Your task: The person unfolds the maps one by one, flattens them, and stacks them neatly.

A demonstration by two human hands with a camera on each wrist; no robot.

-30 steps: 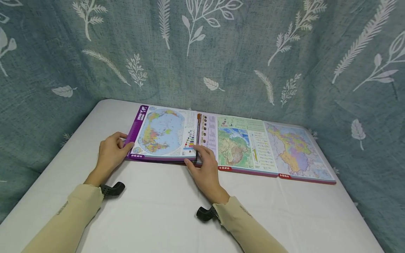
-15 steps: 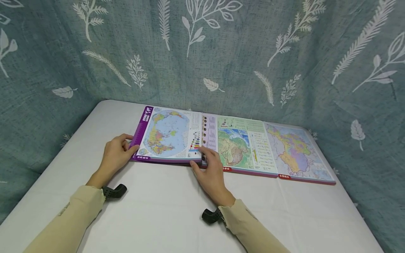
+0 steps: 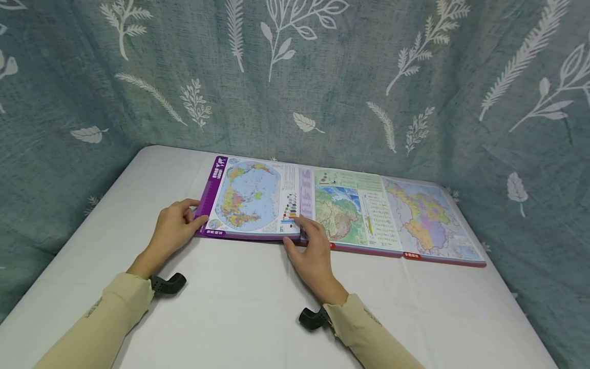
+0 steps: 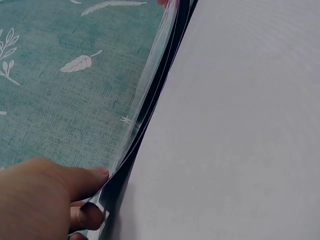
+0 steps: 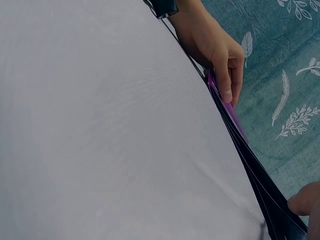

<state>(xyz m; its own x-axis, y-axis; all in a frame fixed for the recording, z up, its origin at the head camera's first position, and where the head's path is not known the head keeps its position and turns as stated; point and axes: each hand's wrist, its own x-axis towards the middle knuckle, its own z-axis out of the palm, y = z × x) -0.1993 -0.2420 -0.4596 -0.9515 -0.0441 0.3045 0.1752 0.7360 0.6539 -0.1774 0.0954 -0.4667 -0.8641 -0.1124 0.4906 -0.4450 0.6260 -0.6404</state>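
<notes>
A world map (image 3: 251, 202) with a purple border lies flat on the left of the row of maps, layered over something dark-edged. My left hand (image 3: 174, 225) pinches its left edge near the near corner. In the left wrist view the thumb (image 4: 90, 180) lies on top and fingertips show below the edge. My right hand (image 3: 314, 259) holds the map's near right corner, thumb at the near edge and fingers over the right side. Its fingertips are partly hidden. In the right wrist view the map's purple edge (image 5: 235, 117) shows under my left fingers.
A terrain map (image 3: 338, 220) on a green sheet adjoins on the right, its left part covered by the world map. Beyond it lies a coloured regional map (image 3: 421, 220). All rest on a white-covered table (image 3: 230, 307) before a leaf-patterned teal curtain (image 3: 341, 56).
Both hands have slid the world map to the right. It now covers more of the lilac strip of the neighbouring map. The two right-hand maps have stayed in place.
</notes>
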